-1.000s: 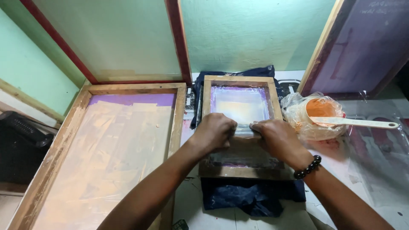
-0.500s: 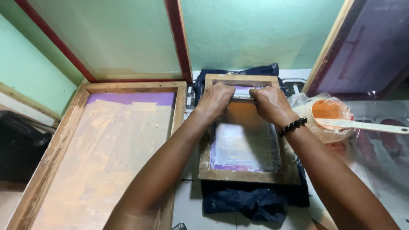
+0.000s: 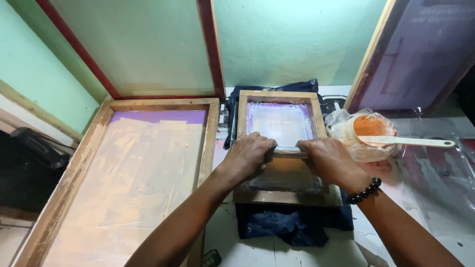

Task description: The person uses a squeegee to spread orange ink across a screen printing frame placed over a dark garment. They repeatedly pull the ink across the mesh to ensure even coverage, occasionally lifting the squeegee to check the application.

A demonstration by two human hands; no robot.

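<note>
Looking down from head height, the far left shows a dark device [image 3: 38,147] on a low ledge against a green wall. Next to it lies a large wooden-framed printing screen [image 3: 133,183], its mesh pale with a purple band along the far edge. Just right of that sits a smaller wooden screen frame [image 3: 283,197], laid flat over a dark blue cloth [image 3: 292,225] that sticks out beyond its near and far edges. Across the middle of this small frame lies a squeegee [image 3: 288,151]. The left hand [image 3: 249,155] is closed around its left end and the right hand [image 3: 330,160] is closed around its right end, both pressing down on it. A black bead bracelet [image 3: 363,191] circles the right wrist. Further right, a plastic-wrapped tub of orange ink [image 3: 367,129] holds a white spatula [image 3: 413,142], whose handle points right. Tall frames lean against the back wall.
</note>
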